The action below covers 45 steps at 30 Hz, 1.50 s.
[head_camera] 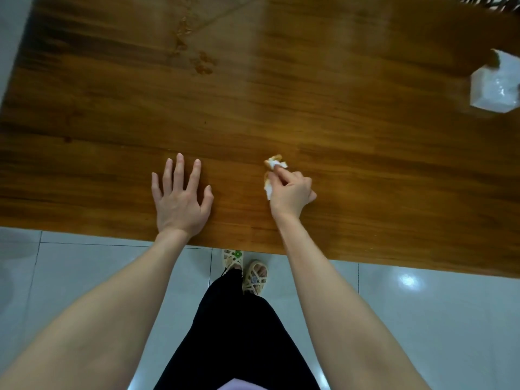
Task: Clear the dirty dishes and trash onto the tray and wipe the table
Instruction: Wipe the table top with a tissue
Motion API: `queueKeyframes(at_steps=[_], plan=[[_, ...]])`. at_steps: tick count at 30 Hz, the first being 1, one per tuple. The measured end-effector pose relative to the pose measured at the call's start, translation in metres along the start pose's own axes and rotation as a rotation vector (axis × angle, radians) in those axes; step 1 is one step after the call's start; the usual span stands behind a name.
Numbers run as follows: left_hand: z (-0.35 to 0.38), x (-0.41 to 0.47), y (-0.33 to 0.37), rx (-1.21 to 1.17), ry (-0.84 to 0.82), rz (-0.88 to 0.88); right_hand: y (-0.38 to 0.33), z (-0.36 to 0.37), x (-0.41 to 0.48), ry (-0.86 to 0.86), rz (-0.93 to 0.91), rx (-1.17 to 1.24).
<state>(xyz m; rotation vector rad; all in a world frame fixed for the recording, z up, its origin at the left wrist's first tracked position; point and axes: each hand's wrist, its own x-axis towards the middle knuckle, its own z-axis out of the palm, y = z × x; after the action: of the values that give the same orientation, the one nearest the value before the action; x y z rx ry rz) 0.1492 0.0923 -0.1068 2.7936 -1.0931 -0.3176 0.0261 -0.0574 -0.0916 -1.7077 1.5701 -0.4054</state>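
Note:
A brown wooden table (281,108) fills the upper half of the view. My right hand (292,192) pinches a crumpled white tissue (272,167) with orange-brown stains, held against the tabletop near the front edge. My left hand (180,198) lies flat on the table with its fingers spread, to the left of the tissue. A trail of wet smears and spots (197,52) runs across the far middle of the table. No tray is in view.
A white tissue pack (495,85) sits at the table's right edge. A dark woven object (486,2) shows at the top right corner. Pale glossy floor tiles (422,305) lie below the table edge, with my feet in sandals (247,271).

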Motion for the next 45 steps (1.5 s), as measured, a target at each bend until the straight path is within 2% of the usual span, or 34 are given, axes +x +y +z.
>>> queueKeyframes(at_steps=[3, 8, 14, 20, 24, 27, 29, 31, 35, 41, 45], plan=[[0.0, 0.0, -0.001, 0.002, 0.004, 0.0, 0.001, 0.003, -0.004, -0.023, -0.032, -0.035], [0.002, 0.002, -0.003, -0.001, 0.0, 0.01, 0.013, -0.028, 0.022, 0.162, 0.123, -0.006], [0.003, 0.002, -0.004, 0.001, -0.001, 0.012, 0.003, -0.006, -0.003, 0.066, 0.066, -0.021], [0.004, 0.002, -0.006, 0.016, -0.01, 0.024, 0.001, -0.008, 0.0, 0.228, 0.197, 0.037], [0.002, 0.003, -0.007, -0.013, -0.036, 0.03, -0.017, 0.022, -0.024, 0.166, 0.117, 0.049], [-0.005, 0.003, -0.013, -0.127, -0.066, 0.032, -0.036, 0.048, -0.044, 0.092, 0.04, 0.019], [-0.012, 0.002, -0.027, -0.193, -0.069, 0.078, -0.044, 0.06, -0.052, 0.079, 0.014, -0.01], [-0.02, 0.004, -0.053, -0.165, -0.03, 0.12, -0.051, 0.067, -0.054, 0.125, 0.083, 0.019], [-0.029, 0.013, -0.107, -0.118, 0.003, 0.075, -0.064, 0.082, -0.056, 0.215, 0.19, 0.071], [-0.044, 0.023, -0.162, -0.092, 0.007, 0.028, -0.112, 0.153, -0.091, -0.029, -0.055, -0.035], [-0.047, 0.022, -0.19, -0.07, 0.015, 0.033, -0.118, 0.161, -0.093, -0.011, -0.049, -0.016]])
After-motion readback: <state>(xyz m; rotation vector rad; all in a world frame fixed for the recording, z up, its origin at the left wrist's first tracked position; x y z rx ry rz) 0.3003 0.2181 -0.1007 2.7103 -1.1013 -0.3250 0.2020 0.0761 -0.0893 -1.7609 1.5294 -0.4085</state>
